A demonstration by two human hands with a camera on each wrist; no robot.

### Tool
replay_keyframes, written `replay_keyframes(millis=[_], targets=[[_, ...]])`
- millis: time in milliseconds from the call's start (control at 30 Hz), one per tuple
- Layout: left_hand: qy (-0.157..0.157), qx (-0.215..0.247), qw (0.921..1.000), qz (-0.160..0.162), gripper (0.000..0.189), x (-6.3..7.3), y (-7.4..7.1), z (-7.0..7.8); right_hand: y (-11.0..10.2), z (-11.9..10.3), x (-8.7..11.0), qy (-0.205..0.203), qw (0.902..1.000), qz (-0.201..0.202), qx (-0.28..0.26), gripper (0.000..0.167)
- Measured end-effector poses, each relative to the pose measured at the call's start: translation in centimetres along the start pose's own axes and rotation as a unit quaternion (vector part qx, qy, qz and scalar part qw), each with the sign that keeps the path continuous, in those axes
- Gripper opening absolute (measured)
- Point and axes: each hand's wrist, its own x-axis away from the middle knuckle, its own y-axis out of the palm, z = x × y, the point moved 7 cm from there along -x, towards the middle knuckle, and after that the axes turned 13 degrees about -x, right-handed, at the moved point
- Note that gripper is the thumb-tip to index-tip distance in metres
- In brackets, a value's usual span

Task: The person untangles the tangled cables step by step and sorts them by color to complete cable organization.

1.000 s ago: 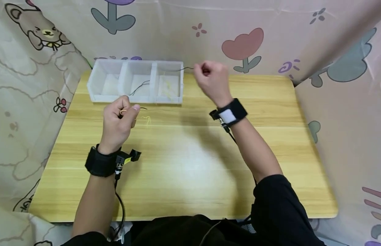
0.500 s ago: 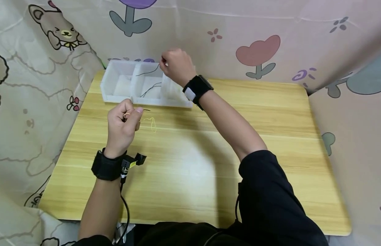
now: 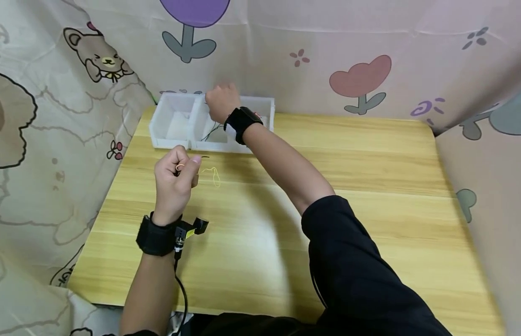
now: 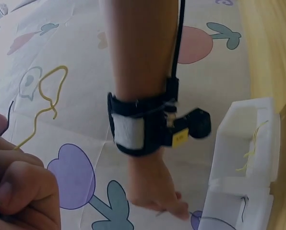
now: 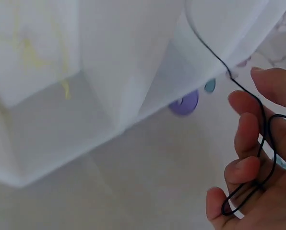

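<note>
My left hand [image 3: 175, 179] grips a bunch of thin strings. A yellow string [image 4: 36, 122] loops out past its thumb, with a short black string end [image 4: 9, 115] beside it. At the back, my right hand [image 3: 222, 103] is over the middle compartment of a white three-part box [image 3: 170, 143]. It holds a black string [image 5: 259, 98], which lies in a loop across the curled fingers; one end runs toward the box. Black strings [image 3: 211, 132] lie in the middle compartment. Yellow strings [image 4: 248, 153] lie in the right compartment, which my right wrist partly covers in the head view.
The box stands on a wooden table [image 3: 369, 163] against a patterned cloth [image 3: 281, 28] at the back. Black wrist straps [image 3: 157, 235] with small cameras and cables are on both wrists. More patterned cloth hangs at both sides.
My right hand has moved left with the black string, from beyond the box's right end to over the middle compartment. The left hand keeps its grip; the head view has shifted.
</note>
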Motion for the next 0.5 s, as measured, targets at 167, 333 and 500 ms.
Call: replay_keyframes(millis=[167,333,500], targets=[[-0.005,0.008,1.0000,0.000,0.040,0.0,0.5,-0.1,2.1,-0.4,-0.6,0.002,0.9989,-0.013,-0.045,0.026],[-0.018,0.008,0.9998,-0.001,0.039,0.2,0.8,-0.6,7.2,0.3,-1.5,0.020,0.9914,-0.064,-0.112,0.056],[-0.028,-0.002,0.9996,-0.007,0.038,0.4,1.0,-1.0,11.1,0.5,-1.0,0.064,0.9882,-0.135,-0.035,0.071]])
